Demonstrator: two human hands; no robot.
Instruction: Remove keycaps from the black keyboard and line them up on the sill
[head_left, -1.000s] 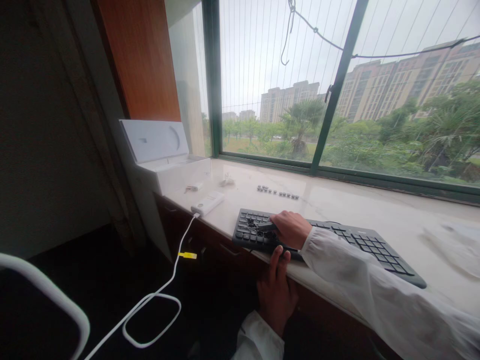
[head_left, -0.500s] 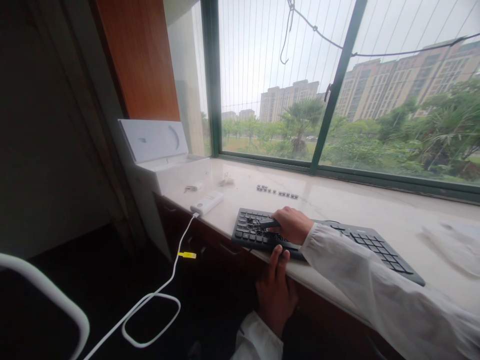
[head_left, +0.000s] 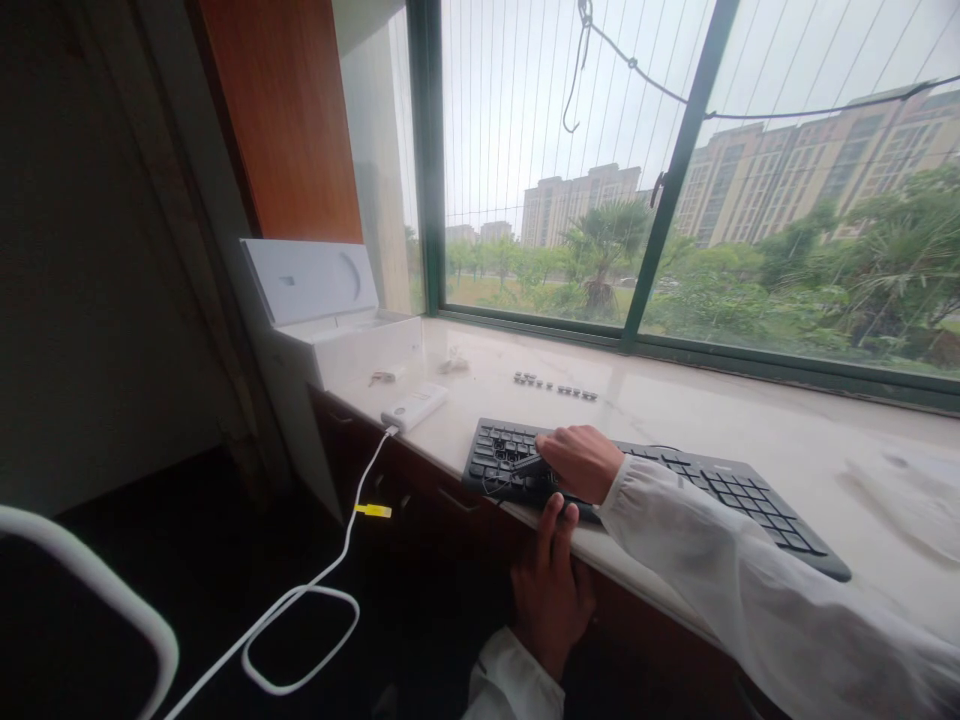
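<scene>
A black keyboard point(head_left: 750, 500) lies on the pale marble sill, with several keycaps gone from its left part. My right hand point(head_left: 581, 462) is closed around the black handle of a wire keycap puller point(head_left: 531, 466), whose thin wire end reaches over the keys at the lower left. Below it, my left hand point(head_left: 553, 590) rests its outstretched fingertips against the keyboard's front edge, the fingers slightly apart. Behind the keyboard, loose keycaps point(head_left: 551, 386) lie in a broken row. My right hand hides the middle of the keyboard.
An open white box point(head_left: 360, 345) stands at the sill's left end. Near it lie a white power bank point(head_left: 415, 406) and a small crumpled item point(head_left: 454, 362). A white cable point(head_left: 346, 540) hangs from the power bank. Clear plastic point(head_left: 907, 495) lies at right, below the window.
My right hand has turned and shifted slightly, and the keycap puller's wire end has moved down and left toward the keyboard's front edge. My left hand has stayed in place.
</scene>
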